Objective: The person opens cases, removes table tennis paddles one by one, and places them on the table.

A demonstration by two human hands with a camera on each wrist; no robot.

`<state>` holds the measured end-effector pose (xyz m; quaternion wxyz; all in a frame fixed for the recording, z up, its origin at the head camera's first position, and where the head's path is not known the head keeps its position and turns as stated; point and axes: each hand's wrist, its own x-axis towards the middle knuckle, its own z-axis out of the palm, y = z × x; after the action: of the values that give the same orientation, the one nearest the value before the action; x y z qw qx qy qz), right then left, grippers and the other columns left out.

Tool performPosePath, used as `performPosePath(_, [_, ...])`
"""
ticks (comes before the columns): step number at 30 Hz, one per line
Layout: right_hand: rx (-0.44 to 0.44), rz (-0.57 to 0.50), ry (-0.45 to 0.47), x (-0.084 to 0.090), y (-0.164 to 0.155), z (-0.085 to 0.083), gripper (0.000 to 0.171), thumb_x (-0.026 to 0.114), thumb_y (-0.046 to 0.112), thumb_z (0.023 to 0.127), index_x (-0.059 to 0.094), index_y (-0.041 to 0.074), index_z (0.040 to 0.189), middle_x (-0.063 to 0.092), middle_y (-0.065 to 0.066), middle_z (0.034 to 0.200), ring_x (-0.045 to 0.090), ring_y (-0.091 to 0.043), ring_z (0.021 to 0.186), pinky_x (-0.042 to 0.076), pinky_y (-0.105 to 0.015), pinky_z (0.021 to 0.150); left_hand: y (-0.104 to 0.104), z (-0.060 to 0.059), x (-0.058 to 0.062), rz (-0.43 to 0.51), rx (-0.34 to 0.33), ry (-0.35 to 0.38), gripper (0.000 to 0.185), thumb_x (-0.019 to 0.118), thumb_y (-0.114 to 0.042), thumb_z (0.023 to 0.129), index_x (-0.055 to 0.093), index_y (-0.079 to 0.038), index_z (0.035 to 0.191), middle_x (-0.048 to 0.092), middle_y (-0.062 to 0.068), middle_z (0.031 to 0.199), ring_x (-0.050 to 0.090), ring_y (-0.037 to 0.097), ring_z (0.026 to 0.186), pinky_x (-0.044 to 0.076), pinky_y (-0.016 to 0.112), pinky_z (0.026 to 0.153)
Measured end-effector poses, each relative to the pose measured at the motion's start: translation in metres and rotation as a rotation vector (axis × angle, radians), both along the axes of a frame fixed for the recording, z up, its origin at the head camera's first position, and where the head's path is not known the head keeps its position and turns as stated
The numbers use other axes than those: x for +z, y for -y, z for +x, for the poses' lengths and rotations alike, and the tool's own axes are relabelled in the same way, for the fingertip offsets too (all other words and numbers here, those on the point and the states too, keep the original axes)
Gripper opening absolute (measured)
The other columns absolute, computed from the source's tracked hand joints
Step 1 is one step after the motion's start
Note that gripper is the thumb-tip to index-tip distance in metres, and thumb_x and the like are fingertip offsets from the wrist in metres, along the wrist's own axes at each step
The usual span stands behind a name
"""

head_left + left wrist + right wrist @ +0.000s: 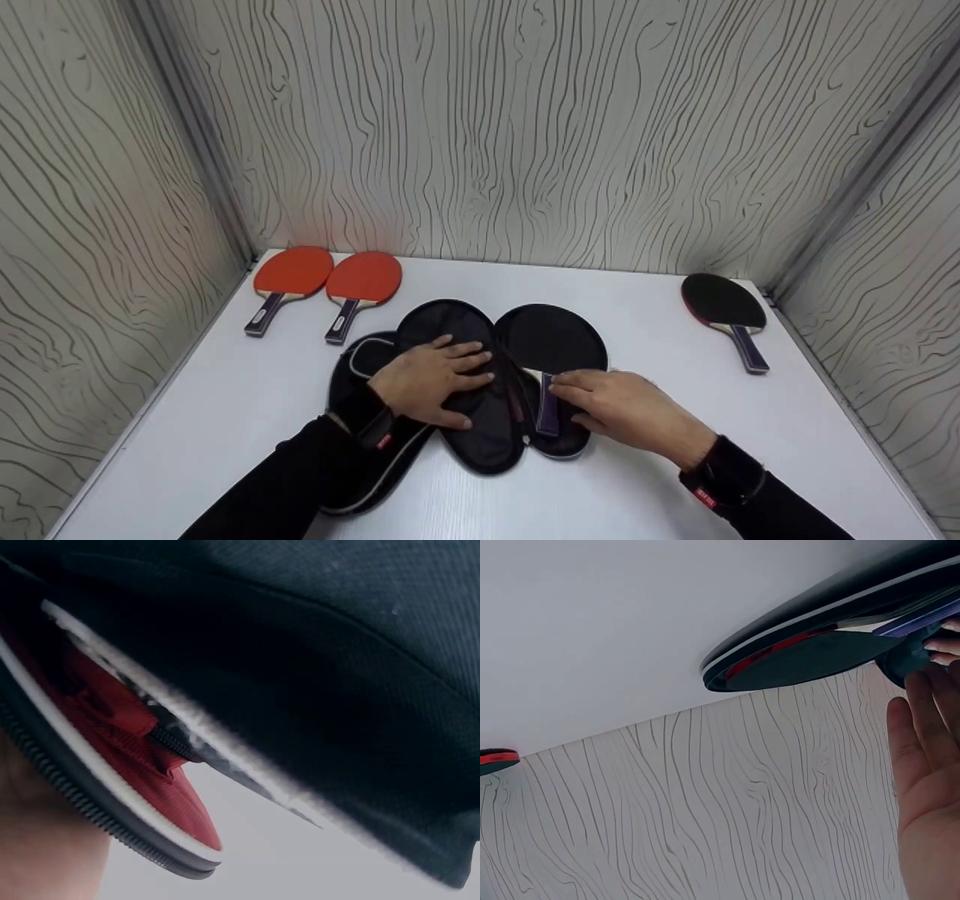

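In the head view an unzipped black paddle case (431,319) lies spread in two halves. My left hand (439,382) rests on its left half with fingers spread. A table tennis paddle (548,416) lies in the right half, black face up, its purple handle toward me. My right hand (626,409) touches that handle with nearly straight fingers, which the right wrist view shows beside the handle (915,619). Under my left forearm is a second black case (367,487) with light piping, partly hidden. Up close, the left wrist view shows red lining (172,799) inside a zippered edge.
Two red-faced paddles (294,271) (365,277) lie at the back left of the white table (637,315). A black-faced paddle (724,300) lies at the back right. Wood-grain patterned panels (480,135) enclose the table at the back and sides.
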<state>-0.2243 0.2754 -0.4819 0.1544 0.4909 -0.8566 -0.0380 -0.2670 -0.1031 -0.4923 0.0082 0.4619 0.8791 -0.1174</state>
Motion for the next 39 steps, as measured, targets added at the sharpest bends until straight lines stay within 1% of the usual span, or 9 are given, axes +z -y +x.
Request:
performPosePath(5, [0.062, 0.05, -0.021, -0.005, 0.009, 0.002, 0.054, 0.1, 0.019, 0.094, 0.081, 0.011, 0.143, 0.082, -0.005, 0.149, 0.081, -0.02, 0.136, 0.072, -0.037, 0.105, -0.002, -0.001, 0.0, -0.008, 0.006, -0.001, 0.083, 0.057, -0.077, 0.114, 0.044, -0.034, 0.183, 0.034, -0.003, 0.195, 0.03, 0.019, 0.184, 0.032, 0.05, 0.15])
performPosePath(10, [0.16, 0.098, -0.113, -0.012, 0.019, 0.002, 0.052, 0.099, 0.021, 0.094, 0.082, 0.014, 0.142, 0.084, 0.0, 0.143, 0.081, -0.018, 0.134, 0.069, -0.033, 0.109, -0.002, -0.002, -0.001, -0.013, 0.004, -0.012, 0.083, 0.055, -0.078, 0.114, 0.044, -0.034, 0.183, 0.034, -0.003, 0.195, 0.03, 0.019, 0.184, 0.032, 0.05, 0.15])
performPosePath(15, [0.217, 0.126, -0.209, -0.017, 0.028, -0.001, 0.033, 0.094, 0.019, 0.097, 0.085, 0.02, 0.129, 0.087, 0.007, 0.131, 0.083, -0.012, 0.128, 0.068, -0.029, 0.109, -0.003, -0.002, -0.001, -0.015, 0.001, -0.009, 0.083, 0.055, -0.078, 0.114, 0.044, -0.034, 0.183, 0.034, -0.003, 0.195, 0.03, 0.019, 0.184, 0.032, 0.051, 0.15])
performPosePath(18, [0.227, 0.109, -0.24, -0.018, 0.031, -0.003, 0.022, 0.092, 0.021, 0.098, 0.084, 0.022, 0.119, 0.087, 0.01, 0.124, 0.083, -0.01, 0.122, 0.069, -0.027, 0.104, -0.002, -0.001, 0.0, -0.011, 0.001, -0.003, 0.083, 0.055, -0.078, 0.114, 0.044, -0.034, 0.183, 0.033, -0.003, 0.195, 0.03, 0.019, 0.184, 0.032, 0.051, 0.15])
performPosePath(21, [0.235, 0.087, -0.267, -0.018, 0.033, -0.003, 0.017, 0.092, 0.023, 0.097, 0.083, 0.023, 0.112, 0.087, 0.011, 0.118, 0.083, -0.009, 0.116, 0.069, -0.027, 0.099, -0.002, -0.001, 0.002, 0.0, -0.001, -0.001, 0.082, 0.057, -0.077, 0.114, 0.045, -0.033, 0.182, 0.035, -0.002, 0.195, 0.031, 0.02, 0.183, 0.033, 0.051, 0.15])
performPosePath(24, [0.244, 0.076, -0.289, -0.017, 0.033, -0.004, 0.018, 0.093, 0.025, 0.095, 0.081, 0.023, 0.109, 0.086, 0.011, 0.115, 0.083, -0.009, 0.113, 0.069, -0.026, 0.096, -0.001, 0.0, 0.002, 0.008, -0.006, -0.008, 0.082, 0.059, -0.076, 0.113, 0.047, -0.032, 0.182, 0.038, -0.001, 0.194, 0.033, 0.02, 0.183, 0.035, 0.051, 0.149])
performPosePath(27, [0.242, 0.077, -0.303, -0.016, 0.033, -0.005, 0.02, 0.094, 0.025, 0.093, 0.08, 0.021, 0.107, 0.085, 0.01, 0.113, 0.082, -0.01, 0.111, 0.069, -0.026, 0.095, -0.001, -0.001, 0.001, 0.001, -0.002, -0.008, 0.082, 0.058, -0.077, 0.113, 0.046, -0.033, 0.182, 0.036, -0.002, 0.194, 0.032, 0.019, 0.183, 0.034, 0.051, 0.149])
performPosePath(33, [0.224, 0.069, -0.316, -0.012, 0.03, -0.007, 0.032, 0.097, 0.022, 0.084, 0.078, 0.019, 0.11, 0.083, 0.006, 0.113, 0.081, -0.013, 0.113, 0.069, -0.028, 0.096, -0.001, -0.001, 0.0, -0.002, 0.004, -0.001, 0.082, 0.058, -0.077, 0.113, 0.045, -0.034, 0.182, 0.036, -0.002, 0.195, 0.031, 0.019, 0.183, 0.033, 0.05, 0.15])
performPosePath(39, [0.204, -0.012, -0.372, -0.008, 0.03, -0.008, 0.038, 0.093, 0.015, 0.077, 0.078, 0.013, 0.112, 0.083, -0.001, 0.115, 0.081, -0.016, 0.111, 0.069, -0.029, 0.095, -0.001, 0.0, 0.0, 0.006, -0.004, -0.008, 0.082, 0.06, -0.076, 0.113, 0.048, -0.033, 0.181, 0.038, -0.001, 0.194, 0.034, 0.021, 0.182, 0.035, 0.051, 0.149])
